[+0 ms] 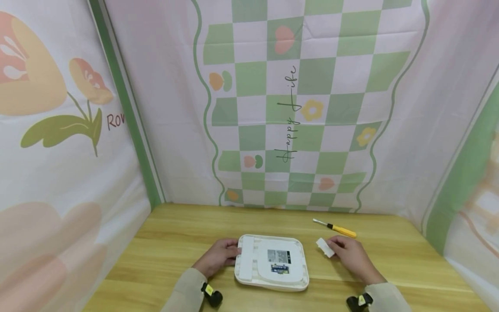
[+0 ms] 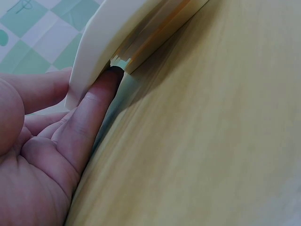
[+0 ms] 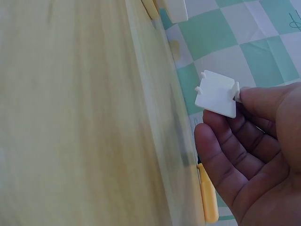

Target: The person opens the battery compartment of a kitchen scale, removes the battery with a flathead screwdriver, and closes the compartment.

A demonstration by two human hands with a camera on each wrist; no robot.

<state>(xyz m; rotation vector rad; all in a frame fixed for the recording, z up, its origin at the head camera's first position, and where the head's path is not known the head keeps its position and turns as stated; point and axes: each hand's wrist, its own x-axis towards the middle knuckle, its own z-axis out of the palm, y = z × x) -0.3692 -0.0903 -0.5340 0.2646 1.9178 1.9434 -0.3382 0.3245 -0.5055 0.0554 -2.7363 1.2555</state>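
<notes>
I'm placing everything by the white square device [image 1: 262, 265], which lies on the worktop [image 1: 187, 229] with its label [image 1: 276, 255] facing up and the batteries [image 1: 280, 269] exposed in their recess. At its left edge, my left hand [image 1: 221, 255] has its grip on the rim, with the thumb outside and a finger tucked beneath. To the device's right, well apart from it, my right hand [image 1: 351, 256] has a thumb-and-finger grip on the small white cover [image 1: 325, 247]. Beyond the device and to its right, just past that hand, lies the screwdriver [image 1: 338, 229].

The weak point, I'd say, is the cover: I have it only by its edge, so a slight loosening or a knock on the device's rim could flip it onto the worktop. In the right wrist view, 2 small tabs [image 3: 198, 89] stick out from its far edge and a clip sits by the thumb. Forcing it into the device's recess at the wrong angle could bend or snap those. If the batteries sit proud, the cover may not seat; I can't tell whether they do. Lifting at the device's left rim could tilt it and unsettle the batteries. A backward swing of the right hand could nudge the screwdriver.
</notes>
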